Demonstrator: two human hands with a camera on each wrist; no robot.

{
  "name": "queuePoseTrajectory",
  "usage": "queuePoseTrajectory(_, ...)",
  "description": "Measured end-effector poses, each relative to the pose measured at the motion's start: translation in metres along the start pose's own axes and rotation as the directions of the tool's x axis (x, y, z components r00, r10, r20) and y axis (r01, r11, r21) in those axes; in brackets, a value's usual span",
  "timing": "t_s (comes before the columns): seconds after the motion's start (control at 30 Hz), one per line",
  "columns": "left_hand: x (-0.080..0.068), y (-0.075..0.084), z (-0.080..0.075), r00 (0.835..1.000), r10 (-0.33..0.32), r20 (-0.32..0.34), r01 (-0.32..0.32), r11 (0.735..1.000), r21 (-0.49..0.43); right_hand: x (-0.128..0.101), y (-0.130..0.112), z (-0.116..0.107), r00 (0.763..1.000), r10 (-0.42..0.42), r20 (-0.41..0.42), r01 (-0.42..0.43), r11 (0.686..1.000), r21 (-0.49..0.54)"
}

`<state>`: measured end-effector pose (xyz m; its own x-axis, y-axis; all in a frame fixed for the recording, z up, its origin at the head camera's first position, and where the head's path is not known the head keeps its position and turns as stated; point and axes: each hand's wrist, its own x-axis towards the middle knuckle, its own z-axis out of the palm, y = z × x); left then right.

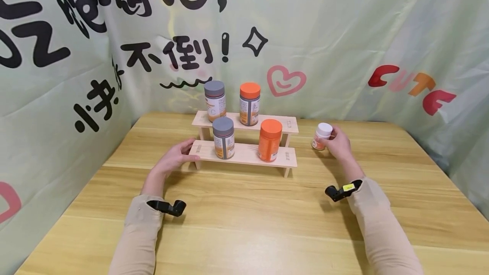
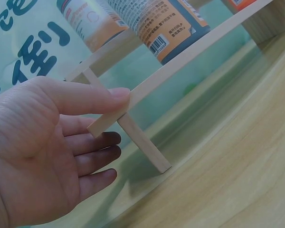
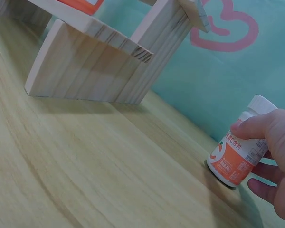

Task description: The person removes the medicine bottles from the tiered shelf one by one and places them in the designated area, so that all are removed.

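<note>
A two-tier wooden display shelf (image 1: 244, 152) stands on the table. My left hand (image 1: 175, 156) holds the left end of its lower plank, the thumb (image 2: 116, 97) on the plank's edge and the other fingers beyond and below it. To the right of the shelf, my right hand (image 1: 339, 143) grips a small white-capped pill bottle (image 1: 322, 136) with an orange and white label. In the right wrist view the bottle (image 3: 237, 147) is upright at the table surface, the thumb across its upper side. Part of the bottle is hidden behind the fingers.
On the upper tier stand a grey-capped jar (image 1: 215, 103) and an orange-capped jar (image 1: 250, 104). The lower tier bears another grey-capped jar (image 1: 223, 139) and an all-orange jar (image 1: 270, 141). Behind the wooden table (image 1: 244, 224) hangs a printed pale green cloth (image 1: 336, 46).
</note>
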<state>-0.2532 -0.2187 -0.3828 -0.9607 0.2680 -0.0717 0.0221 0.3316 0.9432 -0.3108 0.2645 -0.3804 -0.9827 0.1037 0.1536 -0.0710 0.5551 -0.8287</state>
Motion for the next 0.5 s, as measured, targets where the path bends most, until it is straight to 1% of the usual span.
queuePoseTrajectory(0.17,0.0007,0.0002,-0.0002,1.000,0.006,-0.002,-0.006,1.000,-0.017,0.0008,0.0017,-0.0003,1.000,0.010,0.009,-0.010,1.000,0.012)
queuePoseTrajectory(0.5,0.0006,-0.0007,-0.0001,1.000,0.005,-0.004,-0.005,1.000,-0.026,-0.0026,0.0005,-0.0057,0.997,-0.012,0.073,0.012,1.000,-0.001)
